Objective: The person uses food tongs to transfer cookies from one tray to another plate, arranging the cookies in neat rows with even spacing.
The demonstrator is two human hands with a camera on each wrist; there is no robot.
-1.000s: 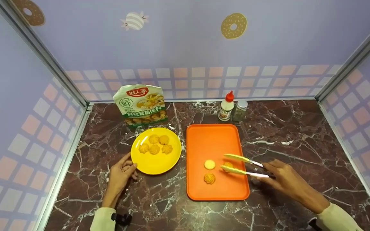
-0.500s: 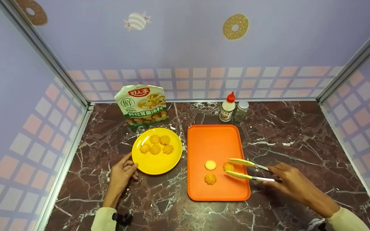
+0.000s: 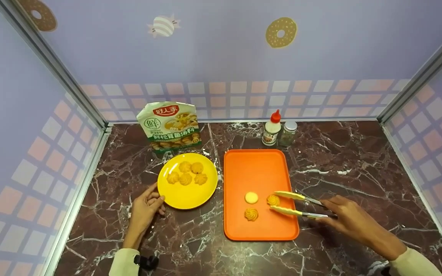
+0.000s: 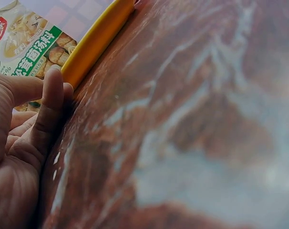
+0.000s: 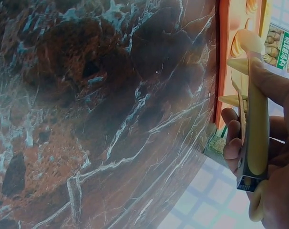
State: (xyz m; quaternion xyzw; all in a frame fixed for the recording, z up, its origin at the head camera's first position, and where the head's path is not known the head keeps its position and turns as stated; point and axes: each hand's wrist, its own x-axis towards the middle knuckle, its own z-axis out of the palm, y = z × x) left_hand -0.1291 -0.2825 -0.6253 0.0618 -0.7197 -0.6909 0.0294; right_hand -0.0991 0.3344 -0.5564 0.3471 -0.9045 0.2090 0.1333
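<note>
A right hand (image 3: 345, 214) curls tightly round yellow tongs (image 3: 290, 211), parted astride a swirled cookie (image 3: 272, 200) on an orange tray (image 3: 255, 168), lower right of centre; at centre left, the left hand (image 3: 144, 207) pinches a yellow plate (image 3: 185, 198) bearing five cookies (image 3: 185, 179).

Lilac walls (image 3: 221, 57) w/ pink/wht squares (image 3: 238, 86)

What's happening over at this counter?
Someone's left hand holds the edge of a yellow plate with five cookies on it. Their right hand grips tongs, opened on either side of a ridged cookie on an orange tray. Nearby lie a swirled cookie and a pale round piece. Whether the tongs touch the ridged cookie is hard to tell.
</note>
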